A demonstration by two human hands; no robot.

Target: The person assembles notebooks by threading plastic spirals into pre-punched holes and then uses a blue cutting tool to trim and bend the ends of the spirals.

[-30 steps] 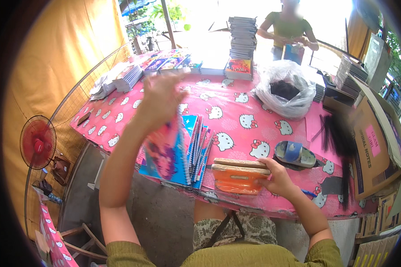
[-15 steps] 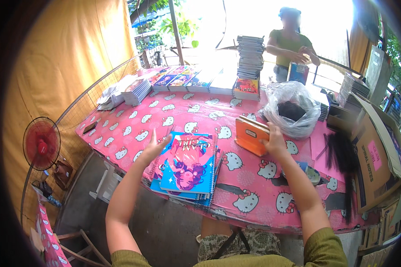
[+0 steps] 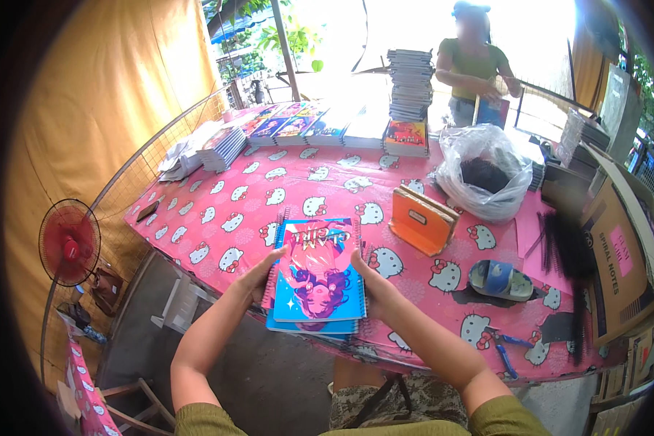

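A small stack of spiral notebooks (image 3: pixel 316 280), with blue, pink and purple covers, lies at the near edge of the table in front of me. My left hand (image 3: pixel 260 277) grips its left side, thumb by the cover's edge. On the opposite side my right hand (image 3: pixel 374 285) presses against the stack, thumb up along the edge; its lower fingers are partly hidden. The notebooks are not quite flush: lower ones stick out toward me. Right of them an orange block with brown edges (image 3: pixel 418 227) stands by itself on the pink patterned tablecloth (image 3: pixel 269 211).
Blue-handled pliers (image 3: pixel 507 352) and a blue slipper (image 3: pixel 500 280) lie at the right. Beyond are a clear plastic bag (image 3: pixel 479 174), black binding coils (image 3: pixel 568 251) and a cardboard box (image 3: pixel 614 269). Notebook stacks (image 3: pixel 410 87) line the far side, where another person (image 3: pixel 476 69) stands.
My right hand has let go of the orange block, leaving it standing, and moved left to the notebooks. My left hand has closed on their left side. The stack looks more even.
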